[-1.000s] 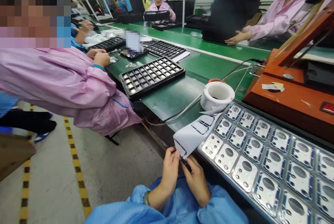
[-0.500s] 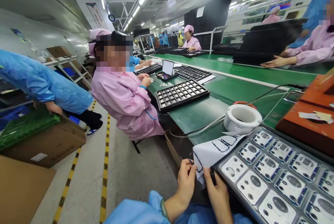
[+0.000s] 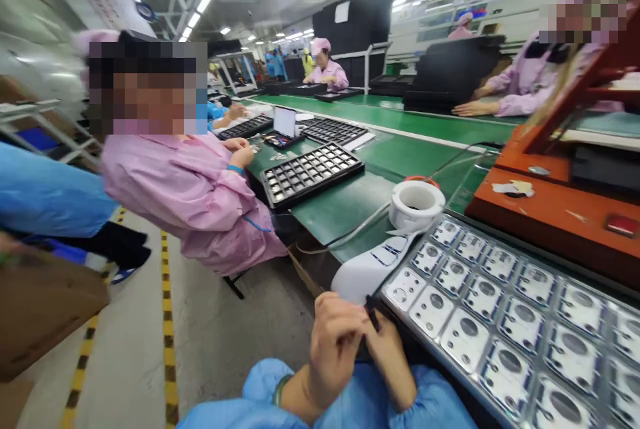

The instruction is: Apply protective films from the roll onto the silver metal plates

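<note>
directions taken from the hands.

item: right hand (image 3: 390,352), fingers folded round a slim black object (image 3: 373,312), its end projecting above the thumb; seemingly held upright to keep that end free.

item: left hand (image 3: 336,336), fingers curled, just beside the right; whether anything is pinched there cannot be told (motion blur hides the fingertips).

item: white strip (image 3: 357,277), 12 o'clock, smooth, thin, bowed at its near end; bears dark frame-shaped pieces (image 3: 389,254); probably left hanging toward the hands for easy reach.

item: moulded tray (image 3: 420,332), 3 o'clock, glossy, its pockets apparently keeping the plates apart; contents, silvery metal plates (image 3: 464,341), round-cornered, pierced by one large opening and smaller holes, many edged in dark blue.

item: white roll (image 3: 417,199), 1 o'clock, thick-walled ring, probably set there to feed the strip.

item: orange machine (image 3: 505,216), 2 o'clock, hard-edged, paint scuffed.

item: black compartment tray (image 3: 316,186), 11 o'clock, gridded, matte, small shiny parts within.

item: seated co-worker (image 3: 185,196), 10 o'clock, creased pink smock.
</note>
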`<state>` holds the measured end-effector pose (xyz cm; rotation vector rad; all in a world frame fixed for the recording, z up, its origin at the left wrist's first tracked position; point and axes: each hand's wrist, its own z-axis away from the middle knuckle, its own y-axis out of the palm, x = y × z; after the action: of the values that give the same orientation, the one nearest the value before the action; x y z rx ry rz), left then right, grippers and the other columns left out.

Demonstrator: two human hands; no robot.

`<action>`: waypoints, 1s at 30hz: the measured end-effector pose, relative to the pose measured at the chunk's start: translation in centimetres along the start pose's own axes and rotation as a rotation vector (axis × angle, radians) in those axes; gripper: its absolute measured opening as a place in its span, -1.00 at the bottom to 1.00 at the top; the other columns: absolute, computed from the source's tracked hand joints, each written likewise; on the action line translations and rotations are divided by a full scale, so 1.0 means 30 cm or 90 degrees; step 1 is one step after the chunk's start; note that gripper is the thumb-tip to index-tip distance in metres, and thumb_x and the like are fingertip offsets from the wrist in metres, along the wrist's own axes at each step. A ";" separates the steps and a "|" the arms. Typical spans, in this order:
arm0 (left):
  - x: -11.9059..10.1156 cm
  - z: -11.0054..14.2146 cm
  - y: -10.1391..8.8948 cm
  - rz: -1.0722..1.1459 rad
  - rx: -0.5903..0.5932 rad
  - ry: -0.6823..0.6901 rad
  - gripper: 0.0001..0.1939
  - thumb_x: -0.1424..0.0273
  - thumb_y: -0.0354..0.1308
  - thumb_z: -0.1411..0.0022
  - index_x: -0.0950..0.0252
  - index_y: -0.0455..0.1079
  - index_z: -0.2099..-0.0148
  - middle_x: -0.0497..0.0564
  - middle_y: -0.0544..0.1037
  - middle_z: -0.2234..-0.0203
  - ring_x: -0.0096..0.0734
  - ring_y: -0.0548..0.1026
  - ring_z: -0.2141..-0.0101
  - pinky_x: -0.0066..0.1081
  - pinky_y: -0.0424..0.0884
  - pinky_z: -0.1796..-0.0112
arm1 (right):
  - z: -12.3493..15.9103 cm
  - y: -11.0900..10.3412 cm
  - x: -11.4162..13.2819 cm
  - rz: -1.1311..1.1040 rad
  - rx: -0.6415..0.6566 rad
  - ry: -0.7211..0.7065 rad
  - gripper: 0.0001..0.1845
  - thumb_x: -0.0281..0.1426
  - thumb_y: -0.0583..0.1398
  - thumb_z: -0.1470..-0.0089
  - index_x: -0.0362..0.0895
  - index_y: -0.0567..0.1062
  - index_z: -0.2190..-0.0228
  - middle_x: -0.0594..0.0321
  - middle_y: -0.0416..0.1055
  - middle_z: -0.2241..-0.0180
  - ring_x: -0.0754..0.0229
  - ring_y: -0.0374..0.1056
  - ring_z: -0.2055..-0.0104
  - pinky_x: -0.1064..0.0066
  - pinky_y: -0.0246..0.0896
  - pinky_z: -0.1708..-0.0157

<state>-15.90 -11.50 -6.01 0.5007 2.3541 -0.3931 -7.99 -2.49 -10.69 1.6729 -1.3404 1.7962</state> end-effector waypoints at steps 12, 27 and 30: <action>-0.021 -0.122 0.147 0.348 0.288 -0.513 -0.76 0.23 0.26 -0.06 0.30 0.40 0.34 -0.04 0.50 0.48 -0.46 0.45 0.43 -0.48 0.41 0.33 | 0.182 -0.416 0.263 0.052 -0.147 0.029 -0.83 -0.27 0.16 -0.16 -0.06 0.50 0.27 0.29 0.49 0.38 0.26 0.39 0.41 0.51 0.28 0.38; -0.024 -0.104 0.145 0.304 0.437 -0.307 -0.77 0.44 0.14 -0.17 0.24 0.39 0.08 0.04 0.51 0.28 -0.39 0.48 0.31 -0.40 0.42 0.21 | 0.135 -0.424 0.280 0.148 -0.137 -0.034 -0.86 -0.44 0.14 -0.15 -0.11 0.41 0.46 0.31 0.35 0.49 0.28 0.29 0.45 0.46 0.19 0.44; -0.030 -0.116 0.150 0.335 0.329 -0.332 -0.60 0.43 0.12 -0.20 0.20 0.24 -0.10 0.06 0.48 0.17 -0.45 0.49 0.34 -0.39 0.44 0.22 | 0.144 -0.431 0.283 0.098 -0.204 -0.001 -0.85 -0.41 0.16 -0.15 -0.11 0.42 0.47 0.33 0.32 0.52 0.30 0.24 0.49 0.47 0.14 0.49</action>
<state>-15.21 -6.35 -3.52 1.0781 1.5331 -0.7731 2.44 -2.41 1.53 1.4344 -1.6945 1.5550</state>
